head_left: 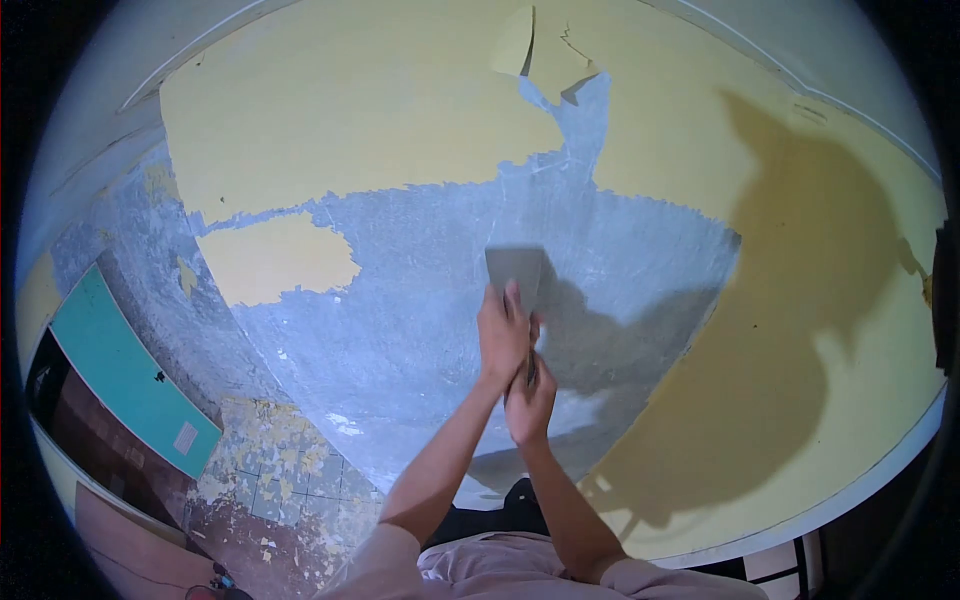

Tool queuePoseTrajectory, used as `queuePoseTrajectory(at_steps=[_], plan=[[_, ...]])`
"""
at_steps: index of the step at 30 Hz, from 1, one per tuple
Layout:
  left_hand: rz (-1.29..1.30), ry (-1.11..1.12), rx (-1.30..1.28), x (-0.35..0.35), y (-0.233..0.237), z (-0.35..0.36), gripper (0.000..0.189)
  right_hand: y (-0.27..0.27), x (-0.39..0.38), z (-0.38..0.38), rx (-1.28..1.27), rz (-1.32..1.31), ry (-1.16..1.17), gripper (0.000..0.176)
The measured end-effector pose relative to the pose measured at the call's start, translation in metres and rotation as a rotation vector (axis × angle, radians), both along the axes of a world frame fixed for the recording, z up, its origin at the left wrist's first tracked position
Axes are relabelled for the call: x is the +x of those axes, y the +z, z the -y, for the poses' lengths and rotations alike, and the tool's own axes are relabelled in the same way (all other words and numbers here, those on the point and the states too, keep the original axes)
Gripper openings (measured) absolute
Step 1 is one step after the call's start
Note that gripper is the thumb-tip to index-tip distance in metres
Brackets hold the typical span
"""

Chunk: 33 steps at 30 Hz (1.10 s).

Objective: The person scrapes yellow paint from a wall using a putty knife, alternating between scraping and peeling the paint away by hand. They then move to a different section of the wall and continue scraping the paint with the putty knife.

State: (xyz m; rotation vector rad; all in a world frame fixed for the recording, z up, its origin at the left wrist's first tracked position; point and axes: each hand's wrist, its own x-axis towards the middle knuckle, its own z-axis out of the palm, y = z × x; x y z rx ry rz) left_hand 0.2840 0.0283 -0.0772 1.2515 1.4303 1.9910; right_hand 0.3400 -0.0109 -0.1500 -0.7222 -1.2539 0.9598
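Note:
Both of my hands are on a scraper with a wide, flat grey blade, its edge pointing up the wall. My left hand grips it higher up, with fingers lying on the lower part of the blade. Below, my right hand is wrapped around the handle, which is mostly hidden. Behind the blade is a bare grey-blue patch of wall. Yellow paint still covers the wall above and to the right. A loose flap of paint curls away near the top.
A separate yellow paint island lies left of the blade. Paint flakes litter the floor at lower left. A turquoise panel stands at the left. My shadow falls across the right side of the wall.

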Motion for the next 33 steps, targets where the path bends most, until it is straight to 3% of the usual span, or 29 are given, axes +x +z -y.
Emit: queuePoseTrajectory(at_steps=[4, 7, 8, 9, 10, 11, 12, 14, 15, 17, 18, 22, 25, 26, 27, 29, 31, 33], plan=[[-0.143, 0.077, 0.129, -0.029, 0.09, -0.025, 0.037, 0.109, -0.013, -0.011, 0.15, 0.03, 0.025, 0.033], [-0.357, 0.394, 0.23, -0.043, 0.18, -0.027, 0.044, 0.192, -0.028, -0.018, 0.237, -0.064, 0.102, 0.033], [-0.37, 0.37, 0.325, -0.047, 0.212, -0.016, 0.044, 0.222, -0.036, -0.025, 0.292, -0.083, 0.133, 0.033], [-0.361, 0.187, 0.446, -0.056, 0.24, -0.022, 0.044, 0.246, -0.041, -0.027, 0.346, -0.104, 0.164, 0.033], [-0.407, 0.206, 0.383, -0.06, 0.263, -0.01, 0.046, 0.263, -0.044, -0.023, 0.347, -0.106, 0.165, 0.033], [-0.023, -0.143, 0.256, -0.064, 0.281, -0.013, 0.049, 0.277, -0.047, -0.018, 0.316, -0.099, 0.17, 0.032], [-0.025, -0.136, 0.254, -0.071, 0.277, -0.011, 0.049, 0.281, -0.051, -0.013, 0.281, -0.094, 0.178, 0.032], [-0.541, 0.38, 0.351, -0.088, 0.252, -0.01, 0.051, 0.248, -0.067, -0.022, 0.343, -0.058, 0.115, 0.032], [-0.466, 0.437, 0.231, -0.086, 0.233, -0.004, 0.052, 0.232, -0.073, -0.026, 0.425, -0.026, 0.039, 0.032], [-0.374, 0.372, 0.12, -0.086, 0.177, 0.005, 0.05, 0.175, -0.071, -0.017, 0.333, 0.075, 0.079, 0.031], [-0.324, 0.314, 0.065, -0.093, 0.139, 0.0, 0.049, 0.139, -0.072, -0.016, 0.364, 0.146, -0.006, 0.029], [-0.161, 0.18, -0.082, -0.073, -0.009, 0.013, 0.042, 0.01, -0.053, 0.02, 0.18, 0.139, 0.044, 0.038], [0.037, -0.017, -0.138, -0.037, -0.066, 0.038, 0.035, -0.084, -0.043, 0.029, 0.175, 0.08, -0.063, 0.033], [0.057, -0.055, -0.143, -0.031, -0.082, 0.035, 0.032, -0.102, -0.033, 0.032, 0.032, 0.035, 0.015, 0.032], [0.054, -0.067, -0.145, -0.023, -0.086, 0.032, 0.032, -0.103, -0.024, 0.033, -0.109, -0.013, 0.09, 0.031], [0.078, -0.065, -0.184, -0.01, -0.089, 0.023, 0.033, -0.099, -0.013, 0.022, 0.004, -0.036, 0.031, 0.029], [-0.017, -0.047, -0.114, 0.002, -0.053, 0.01, 0.033, -0.079, -0.014, -0.001, 0.224, -0.076, -0.105, 0.029], [-0.191, 0.061, 0.029, 0.01, -0.001, -0.007, 0.032, -0.021, -0.007, -0.019, 0.1, -0.177, -0.029, 0.033]])
